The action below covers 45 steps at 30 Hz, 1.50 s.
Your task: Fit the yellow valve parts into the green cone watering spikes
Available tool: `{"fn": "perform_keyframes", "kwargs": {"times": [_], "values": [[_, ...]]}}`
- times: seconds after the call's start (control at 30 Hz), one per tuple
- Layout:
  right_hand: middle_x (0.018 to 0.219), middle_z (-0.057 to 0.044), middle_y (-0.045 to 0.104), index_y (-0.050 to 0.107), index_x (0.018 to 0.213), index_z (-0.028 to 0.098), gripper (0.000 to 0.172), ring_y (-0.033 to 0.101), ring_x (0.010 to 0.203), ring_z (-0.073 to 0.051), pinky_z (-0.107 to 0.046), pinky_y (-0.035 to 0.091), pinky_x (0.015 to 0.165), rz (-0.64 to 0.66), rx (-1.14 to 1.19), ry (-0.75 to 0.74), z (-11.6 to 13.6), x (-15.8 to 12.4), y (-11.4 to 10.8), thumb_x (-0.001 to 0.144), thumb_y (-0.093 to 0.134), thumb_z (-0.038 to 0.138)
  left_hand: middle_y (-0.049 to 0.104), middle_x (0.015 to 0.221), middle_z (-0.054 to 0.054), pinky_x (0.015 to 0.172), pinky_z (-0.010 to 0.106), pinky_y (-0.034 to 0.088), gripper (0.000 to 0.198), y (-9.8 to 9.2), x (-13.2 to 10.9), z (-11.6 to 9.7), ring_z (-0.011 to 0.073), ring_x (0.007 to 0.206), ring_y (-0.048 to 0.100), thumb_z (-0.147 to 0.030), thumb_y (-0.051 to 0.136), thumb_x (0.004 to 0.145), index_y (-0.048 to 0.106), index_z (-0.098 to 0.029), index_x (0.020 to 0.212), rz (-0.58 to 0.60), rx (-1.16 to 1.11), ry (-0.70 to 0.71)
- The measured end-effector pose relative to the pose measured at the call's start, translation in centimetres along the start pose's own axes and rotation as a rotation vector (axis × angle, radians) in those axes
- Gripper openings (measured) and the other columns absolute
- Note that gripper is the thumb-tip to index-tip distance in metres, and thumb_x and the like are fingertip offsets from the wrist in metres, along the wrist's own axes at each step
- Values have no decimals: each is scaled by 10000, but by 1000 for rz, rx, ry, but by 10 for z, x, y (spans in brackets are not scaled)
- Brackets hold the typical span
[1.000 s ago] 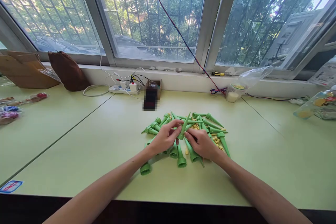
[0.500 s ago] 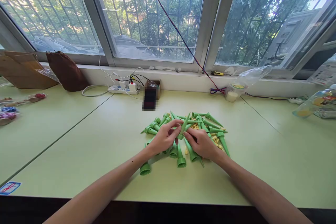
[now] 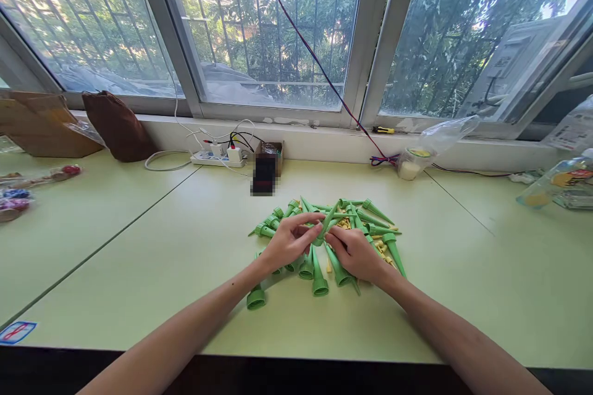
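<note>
Green spike (image 3: 326,226) pinched by fingers (image 3: 309,220) of left hand (image 3: 288,244) and right hand (image 3: 356,253), above pile (image 3: 376,217)

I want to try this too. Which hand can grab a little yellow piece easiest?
Probably the right hand. The yellow pieces lie in the pile right beside it, while the left hand sits over green cones on the other side. Both hands pinch the held cone.
</note>
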State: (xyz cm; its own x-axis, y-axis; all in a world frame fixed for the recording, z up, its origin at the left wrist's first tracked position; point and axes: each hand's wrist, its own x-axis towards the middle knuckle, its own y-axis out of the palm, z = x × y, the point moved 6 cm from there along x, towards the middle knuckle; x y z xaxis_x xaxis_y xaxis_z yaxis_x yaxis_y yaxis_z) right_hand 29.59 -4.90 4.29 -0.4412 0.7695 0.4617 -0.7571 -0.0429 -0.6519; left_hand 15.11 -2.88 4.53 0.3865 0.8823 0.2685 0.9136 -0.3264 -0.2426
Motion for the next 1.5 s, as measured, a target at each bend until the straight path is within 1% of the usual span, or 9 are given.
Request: {"fn": "perform_keyframes", "kwargs": {"times": [0.1, 0.2, 0.27, 0.43, 0.63, 0.83, 1.07, 1.33, 1.5], "values": [[559, 57, 367, 344, 677, 220, 341, 318, 488, -112, -264, 266, 516, 2, -10, -4, -1, 0, 1, 1007, 398, 288, 599, 572, -10, 382, 168, 407, 374, -1, 0, -5, 78, 409, 516, -443, 627, 894, 699, -143, 1106, -8, -19, 11], [562, 58, 354, 339, 674, 218, 347, 306, 492, -110, -261, 263, 517, 4, -11, -6, -1, 0, 2, 1010, 392, 289, 677, 724, 32, 377, 165, 405, 370, -2, 0, -7, 63, 414, 527, -446, 642, 880, 713, -148, 1088, -16, -38, 27], [564, 58, 348, 336, 673, 217, 349, 301, 495, -110, -262, 261, 521, 4, -8, -4, -1, 0, 2, 1010, 392, 291, 694, 802, 48, 364, 164, 388, 357, -2, 0, -7, 48, 396, 516, -439, 637, 885, 719, -151, 1079, -14, -43, 30], [564, 59, 336, 333, 676, 217, 344, 292, 497, -112, -267, 252, 528, 5, 3, -1, -2, -1, 2, 1006, 395, 288, 665, 863, 46, 350, 165, 353, 320, -4, 0, -6, 33, 380, 519, -425, 622, 901, 732, -152, 1026, -13, -65, 39], [569, 60, 335, 334, 678, 212, 338, 285, 503, -108, -259, 245, 532, 7, 2, -10, -3, 0, 2, 1003, 402, 275, 639, 840, 31, 359, 172, 379, 320, -3, 1, -7, 47, 404, 546, -440, 618, 901, 718, -140, 948, 4, -117, 37], [571, 57, 355, 353, 683, 208, 323, 296, 508, -105, -251, 250, 539, 15, -15, -14, -2, -2, 3, 995, 418, 257, 623, 933, 49, 362, 175, 406, 348, -2, 2, -9, 38, 416, 553, -440, 609, 907, 688, -120, 795, 21, -164, 44], [568, 58, 365, 387, 685, 205, 326, 289, 502, -102, -245, 259, 531, 1, 2, -29, -3, -1, 3, 1003, 426, 269, 612, 944, 53, 376, 182, 454, 328, 0, 2, -9, 56, 471, 567, -439, 638, 883, 707, -122, 836, 41, -196, 12], [564, 57, 378, 405, 680, 206, 333, 307, 498, -103, -244, 268, 531, -22, -1, -26, -5, -1, 2, 1005, 433, 275, 598, 979, 53, 386, 180, 459, 270, 1, 2, -6, 57, 510, 568, -389, 665, 866, 689, -125, 818, 45, -192, -11], [564, 53, 400, 398, 673, 205, 360, 325, 498, -103, -247, 264, 528, -63, 5, -19, -8, -1, 0, 1014, 423, 313, 575, 1095, 70, 406, 172, 459, 241, 2, 0, -9, 38, 532, 548, -376, 666, 865, 664, -134, 862, 50, -107, 11]]}}
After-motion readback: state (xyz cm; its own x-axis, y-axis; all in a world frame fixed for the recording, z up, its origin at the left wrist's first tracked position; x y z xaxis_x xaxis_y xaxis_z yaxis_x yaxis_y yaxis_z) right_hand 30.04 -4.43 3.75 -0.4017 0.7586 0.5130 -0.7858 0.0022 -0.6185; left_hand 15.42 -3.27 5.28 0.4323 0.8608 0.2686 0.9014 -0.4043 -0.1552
